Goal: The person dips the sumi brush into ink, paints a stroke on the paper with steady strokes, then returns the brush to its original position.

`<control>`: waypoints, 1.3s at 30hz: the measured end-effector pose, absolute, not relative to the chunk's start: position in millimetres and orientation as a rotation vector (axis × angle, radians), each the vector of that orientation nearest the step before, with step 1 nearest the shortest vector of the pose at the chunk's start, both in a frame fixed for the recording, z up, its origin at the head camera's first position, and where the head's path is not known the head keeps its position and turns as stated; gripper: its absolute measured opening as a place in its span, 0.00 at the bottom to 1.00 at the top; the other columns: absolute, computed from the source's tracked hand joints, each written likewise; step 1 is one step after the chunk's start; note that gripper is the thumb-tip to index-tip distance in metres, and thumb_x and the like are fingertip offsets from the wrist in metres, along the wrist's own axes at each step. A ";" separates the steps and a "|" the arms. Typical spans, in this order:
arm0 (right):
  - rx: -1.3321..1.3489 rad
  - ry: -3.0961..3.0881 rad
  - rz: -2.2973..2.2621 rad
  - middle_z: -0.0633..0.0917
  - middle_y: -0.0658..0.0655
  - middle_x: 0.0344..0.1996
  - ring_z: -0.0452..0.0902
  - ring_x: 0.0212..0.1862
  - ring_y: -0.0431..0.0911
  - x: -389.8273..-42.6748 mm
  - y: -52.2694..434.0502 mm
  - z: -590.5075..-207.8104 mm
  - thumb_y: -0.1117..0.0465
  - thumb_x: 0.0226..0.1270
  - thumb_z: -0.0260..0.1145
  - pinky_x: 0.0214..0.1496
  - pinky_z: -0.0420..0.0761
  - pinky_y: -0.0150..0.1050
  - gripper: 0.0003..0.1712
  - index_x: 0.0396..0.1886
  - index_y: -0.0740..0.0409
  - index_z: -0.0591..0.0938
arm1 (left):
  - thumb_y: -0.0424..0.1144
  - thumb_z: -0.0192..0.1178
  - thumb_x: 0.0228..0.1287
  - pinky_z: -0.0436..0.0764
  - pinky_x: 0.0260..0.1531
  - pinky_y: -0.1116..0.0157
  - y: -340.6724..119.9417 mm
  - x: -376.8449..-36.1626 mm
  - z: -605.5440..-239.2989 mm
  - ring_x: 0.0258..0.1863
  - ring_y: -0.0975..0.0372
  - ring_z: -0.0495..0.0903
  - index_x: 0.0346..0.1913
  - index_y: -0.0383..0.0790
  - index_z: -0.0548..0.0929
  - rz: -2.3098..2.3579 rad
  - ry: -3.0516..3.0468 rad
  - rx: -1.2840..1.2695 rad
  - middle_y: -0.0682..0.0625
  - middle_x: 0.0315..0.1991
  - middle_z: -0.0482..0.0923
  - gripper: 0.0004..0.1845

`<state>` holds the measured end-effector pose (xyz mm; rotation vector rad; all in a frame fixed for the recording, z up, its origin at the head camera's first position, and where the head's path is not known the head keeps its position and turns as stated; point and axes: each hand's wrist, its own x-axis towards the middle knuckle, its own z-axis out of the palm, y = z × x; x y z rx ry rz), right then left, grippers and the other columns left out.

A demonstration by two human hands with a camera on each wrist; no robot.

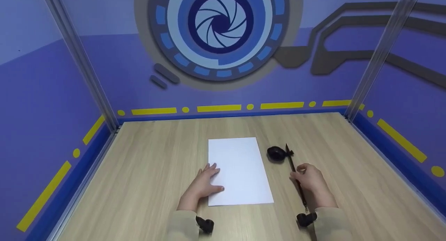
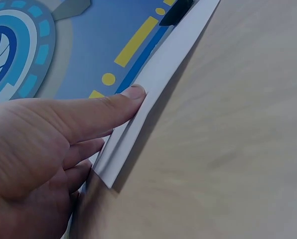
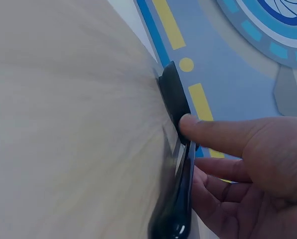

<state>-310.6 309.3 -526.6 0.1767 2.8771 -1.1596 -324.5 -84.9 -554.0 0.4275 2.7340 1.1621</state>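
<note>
From the head camera, our left hand [image 1: 205, 185] lies flat on the blank paper [image 1: 240, 171] mid-table; nothing is written yet. Left wrist: straight fingers [image 2: 113, 107] press its edge. Right wrist: our right hand [image 3: 248, 164] pinches the brush [image 3: 181, 189] beside the inkstone [image 3: 172, 94].

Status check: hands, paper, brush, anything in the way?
Left hand flat on the paper. Right hand on the brush, grip unclear. Brush tip at the ink dish. Nothing blocking.
</note>
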 end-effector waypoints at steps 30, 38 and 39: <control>-1.701 3.000 -0.262 0.88 0.63 0.46 0.83 0.48 0.55 -330.9 337.5 -524.4 0.82 0.54 0.66 0.47 0.89 0.42 0.19 0.44 0.65 0.88 | 0.42 0.75 0.59 0.45 0.84 0.41 -86.4 -322.5 -554.0 0.84 0.44 0.48 0.73 0.34 0.72 1.182 2.722 0.411 0.41 0.81 0.58 0.40; -1.785 3.060 0.143 0.89 0.56 0.50 0.84 0.53 0.53 -330.7 342.7 -521.9 0.75 0.52 0.71 0.53 0.88 0.42 0.20 0.44 0.55 0.90 | 0.42 0.75 0.59 0.44 0.84 0.42 -87.5 -324.7 -552.6 0.84 0.44 0.49 0.72 0.32 0.72 1.153 2.724 0.455 0.39 0.81 0.58 0.40; -1.745 3.053 0.074 0.88 0.58 0.52 0.83 0.55 0.53 -330.3 342.6 -521.1 0.76 0.54 0.70 0.56 0.87 0.39 0.20 0.47 0.58 0.89 | 0.41 0.75 0.59 0.44 0.84 0.42 -87.9 -325.0 -552.4 0.84 0.44 0.49 0.72 0.32 0.72 1.154 2.725 0.457 0.39 0.81 0.58 0.40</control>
